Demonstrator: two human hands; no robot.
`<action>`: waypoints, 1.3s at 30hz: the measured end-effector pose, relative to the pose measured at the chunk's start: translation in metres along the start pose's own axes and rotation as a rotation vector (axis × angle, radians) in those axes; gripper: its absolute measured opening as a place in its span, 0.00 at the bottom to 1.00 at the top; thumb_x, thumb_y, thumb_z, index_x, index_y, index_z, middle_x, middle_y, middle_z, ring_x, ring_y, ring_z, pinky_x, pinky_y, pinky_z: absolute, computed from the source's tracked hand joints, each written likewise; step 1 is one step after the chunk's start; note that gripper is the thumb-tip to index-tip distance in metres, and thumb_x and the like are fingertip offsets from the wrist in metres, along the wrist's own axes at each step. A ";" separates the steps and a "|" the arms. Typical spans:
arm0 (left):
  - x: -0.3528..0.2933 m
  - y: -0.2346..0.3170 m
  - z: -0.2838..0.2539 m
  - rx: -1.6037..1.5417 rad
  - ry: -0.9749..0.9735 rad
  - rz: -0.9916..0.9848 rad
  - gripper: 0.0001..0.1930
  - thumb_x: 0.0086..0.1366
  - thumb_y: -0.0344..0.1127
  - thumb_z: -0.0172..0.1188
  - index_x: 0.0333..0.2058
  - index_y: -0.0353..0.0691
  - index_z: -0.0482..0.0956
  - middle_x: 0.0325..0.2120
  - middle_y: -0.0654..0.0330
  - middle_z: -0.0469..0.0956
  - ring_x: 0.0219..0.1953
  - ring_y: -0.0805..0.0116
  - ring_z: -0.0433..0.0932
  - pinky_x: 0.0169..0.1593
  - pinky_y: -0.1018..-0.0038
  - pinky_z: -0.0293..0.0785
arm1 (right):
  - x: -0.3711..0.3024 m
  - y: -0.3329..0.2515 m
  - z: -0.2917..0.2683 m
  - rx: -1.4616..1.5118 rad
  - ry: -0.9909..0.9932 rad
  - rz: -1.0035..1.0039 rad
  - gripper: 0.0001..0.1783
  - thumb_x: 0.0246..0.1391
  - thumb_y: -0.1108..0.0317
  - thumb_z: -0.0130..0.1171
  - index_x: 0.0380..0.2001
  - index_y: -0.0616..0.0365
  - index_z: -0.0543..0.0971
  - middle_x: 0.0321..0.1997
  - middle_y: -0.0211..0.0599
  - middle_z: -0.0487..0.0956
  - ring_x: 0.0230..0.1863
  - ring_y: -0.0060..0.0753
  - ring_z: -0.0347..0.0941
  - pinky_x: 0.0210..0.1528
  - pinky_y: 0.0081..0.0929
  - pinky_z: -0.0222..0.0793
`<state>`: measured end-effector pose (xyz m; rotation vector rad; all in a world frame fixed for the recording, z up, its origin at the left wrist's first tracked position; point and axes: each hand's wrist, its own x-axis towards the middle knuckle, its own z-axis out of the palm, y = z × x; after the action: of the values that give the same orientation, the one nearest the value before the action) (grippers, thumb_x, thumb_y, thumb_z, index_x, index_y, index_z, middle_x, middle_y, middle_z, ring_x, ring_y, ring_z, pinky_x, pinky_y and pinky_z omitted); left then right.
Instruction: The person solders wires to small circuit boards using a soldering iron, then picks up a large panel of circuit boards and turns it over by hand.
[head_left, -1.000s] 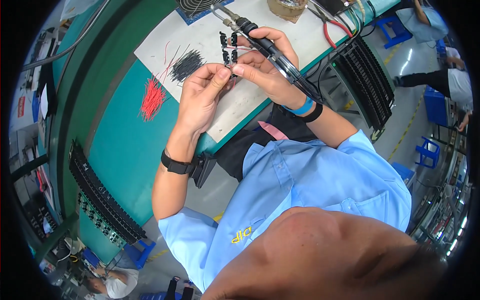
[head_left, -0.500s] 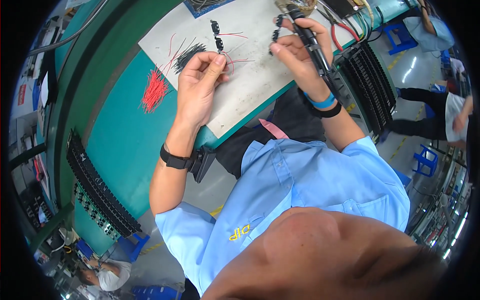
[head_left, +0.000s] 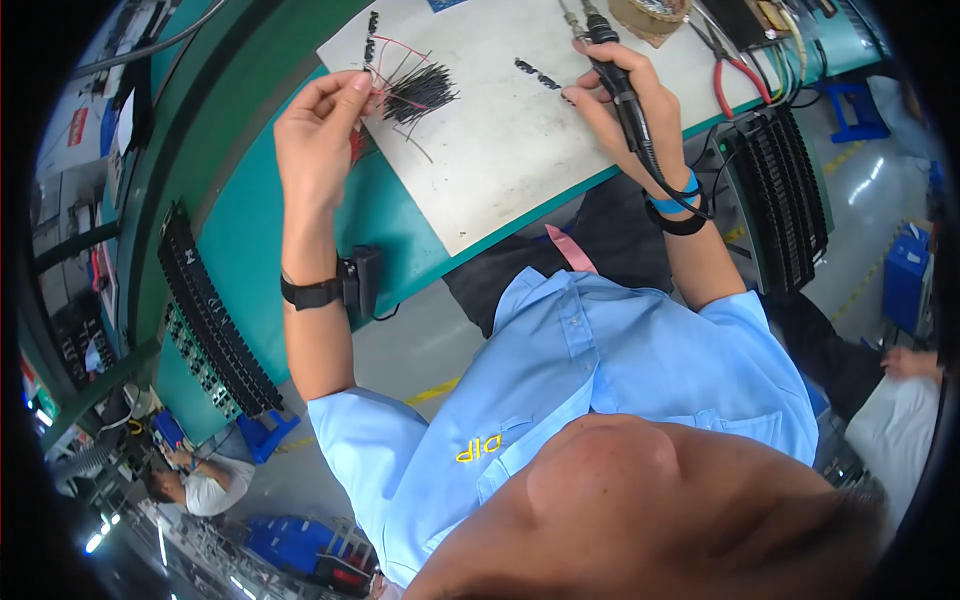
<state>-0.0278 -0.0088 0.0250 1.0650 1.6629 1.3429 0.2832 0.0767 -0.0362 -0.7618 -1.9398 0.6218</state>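
Note:
My left hand [head_left: 318, 125] is closed in a pinch, at the left edge of the white board [head_left: 490, 170]. Between its thumb and fingers is the lower end of an upright strip of small black parts [head_left: 371, 42], with thin red wires coming off it. Beside this hand lies a bundle of black wires [head_left: 422, 92]; a bundle of red wires [head_left: 357, 146] is mostly hidden behind the hand. My right hand [head_left: 645, 100] wraps round a black, corded soldering iron [head_left: 624, 95]. By its thumb and fingertips, a second strip of black parts [head_left: 537, 72] slants up and left.
Red-handled pliers [head_left: 736, 82] and a round dish [head_left: 652, 14] sit at the far right of the board. Racks of black parts stand at the right [head_left: 778, 200] and left [head_left: 222, 320] of the green bench [head_left: 300, 250]. A person [head_left: 215, 485] is at lower left.
My left hand has moved left with its strip, up beside the black wires and over the red bundle. The strip at my right hand now slants left, farther out from the fingers. The view has shifted.

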 end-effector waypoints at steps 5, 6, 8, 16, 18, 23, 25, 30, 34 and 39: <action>0.011 -0.006 -0.025 0.063 0.080 0.029 0.11 0.70 0.34 0.66 0.44 0.30 0.83 0.34 0.60 0.86 0.34 0.78 0.80 0.35 0.83 0.70 | 0.000 -0.001 0.001 0.078 0.024 0.025 0.26 0.54 0.74 0.72 0.56 0.55 0.76 0.39 0.37 0.86 0.35 0.26 0.83 0.38 0.21 0.78; 0.013 -0.008 -0.026 0.069 0.079 0.026 0.12 0.70 0.34 0.66 0.44 0.30 0.83 0.34 0.60 0.86 0.34 0.78 0.80 0.35 0.83 0.70 | 0.000 -0.002 0.000 0.086 0.027 0.042 0.26 0.54 0.73 0.73 0.56 0.54 0.77 0.36 0.38 0.86 0.35 0.30 0.84 0.38 0.23 0.78; 0.015 -0.011 -0.028 0.075 0.078 0.024 0.12 0.70 0.34 0.66 0.44 0.30 0.83 0.34 0.60 0.86 0.34 0.78 0.80 0.35 0.83 0.70 | -0.001 -0.001 0.001 0.094 0.031 0.059 0.26 0.53 0.73 0.73 0.56 0.52 0.77 0.33 0.39 0.85 0.36 0.34 0.86 0.38 0.25 0.79; 0.023 -0.013 -0.041 0.051 0.120 0.024 0.12 0.70 0.35 0.66 0.45 0.31 0.84 0.35 0.60 0.86 0.35 0.77 0.81 0.37 0.81 0.71 | -0.002 0.001 -0.001 0.049 -0.047 -0.011 0.26 0.55 0.75 0.71 0.56 0.57 0.75 0.51 0.42 0.86 0.44 0.30 0.86 0.45 0.24 0.80; 0.025 -0.014 -0.047 0.050 0.142 0.018 0.12 0.70 0.36 0.66 0.45 0.31 0.84 0.35 0.60 0.86 0.35 0.77 0.81 0.37 0.81 0.71 | -0.002 0.000 -0.001 0.018 -0.080 -0.017 0.25 0.55 0.76 0.71 0.56 0.57 0.75 0.49 0.42 0.86 0.43 0.30 0.86 0.45 0.24 0.80; 0.028 -0.018 -0.064 0.064 0.211 0.008 0.12 0.70 0.36 0.67 0.44 0.33 0.85 0.35 0.61 0.86 0.35 0.78 0.81 0.37 0.81 0.70 | -0.002 0.000 0.000 0.041 -0.101 -0.011 0.25 0.54 0.78 0.70 0.55 0.57 0.75 0.46 0.42 0.87 0.43 0.30 0.86 0.45 0.24 0.79; 0.032 -0.022 -0.074 0.085 0.229 0.006 0.12 0.70 0.36 0.67 0.44 0.34 0.85 0.35 0.62 0.86 0.35 0.78 0.81 0.37 0.81 0.70 | -0.003 0.001 0.000 0.039 -0.099 -0.016 0.25 0.54 0.78 0.70 0.55 0.57 0.75 0.45 0.41 0.87 0.43 0.30 0.86 0.45 0.24 0.79; 0.034 -0.027 -0.110 0.173 0.222 -0.068 0.12 0.70 0.38 0.66 0.45 0.36 0.85 0.36 0.64 0.85 0.36 0.79 0.79 0.38 0.82 0.70 | -0.002 0.000 -0.001 0.028 -0.089 -0.017 0.25 0.55 0.78 0.69 0.56 0.57 0.75 0.43 0.41 0.87 0.42 0.31 0.86 0.45 0.24 0.79; 0.030 -0.041 -0.142 0.332 0.140 -0.131 0.13 0.72 0.40 0.64 0.46 0.38 0.85 0.35 0.68 0.84 0.33 0.81 0.76 0.38 0.81 0.68 | -0.001 0.003 0.002 0.025 -0.090 -0.062 0.25 0.55 0.79 0.69 0.56 0.57 0.74 0.42 0.41 0.87 0.42 0.32 0.86 0.45 0.24 0.79; 0.025 -0.055 -0.160 0.651 0.183 -0.059 0.15 0.73 0.41 0.63 0.48 0.36 0.85 0.35 0.67 0.83 0.35 0.80 0.76 0.39 0.80 0.69 | 0.000 0.001 0.002 0.037 -0.104 -0.086 0.25 0.56 0.79 0.68 0.56 0.57 0.74 0.43 0.42 0.87 0.45 0.33 0.86 0.46 0.25 0.80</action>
<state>-0.1911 -0.0514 -0.0013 1.2574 2.3347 0.8888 0.2817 0.0774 -0.0375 -0.6303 -2.0385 0.6545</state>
